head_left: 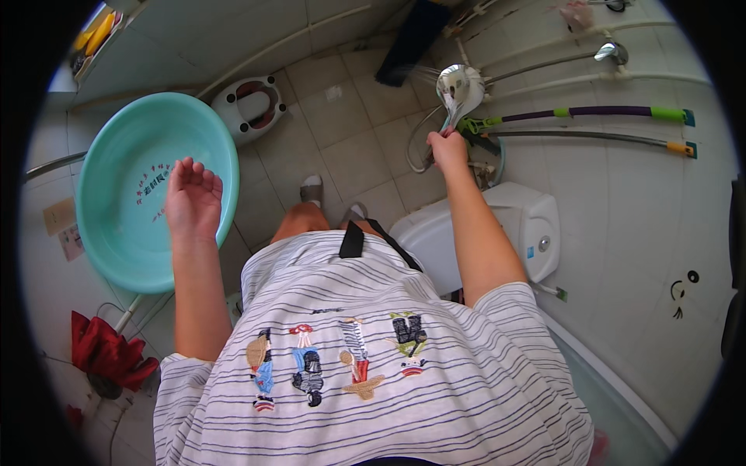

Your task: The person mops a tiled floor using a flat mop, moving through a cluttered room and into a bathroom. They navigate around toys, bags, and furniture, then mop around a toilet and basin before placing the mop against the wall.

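My right hand (450, 152) grips the handle of a chrome shower head (460, 87), held out ahead at the upper right. Fine jets of water leave it toward the left, beside a dark blue panel-like item (414, 43). A metal shower hose (412, 145) loops down near that hand. On the other side, my left hand (195, 195) is palm up with loosely curled fingers and holds nothing. It appears over the near right part of a large turquoise plastic basin (111, 221), whose bottom bears printed writing; whether it touches the basin I cannot tell.
A white toilet (539, 215) stands by the right wall, below two mop poles (606, 110). A white plastic stool or potty (253, 108) lies beyond the basin on the tiled floor (344, 134). Red cloth (111, 352) hangs at lower left; a tub edge (618, 384) runs at lower right.
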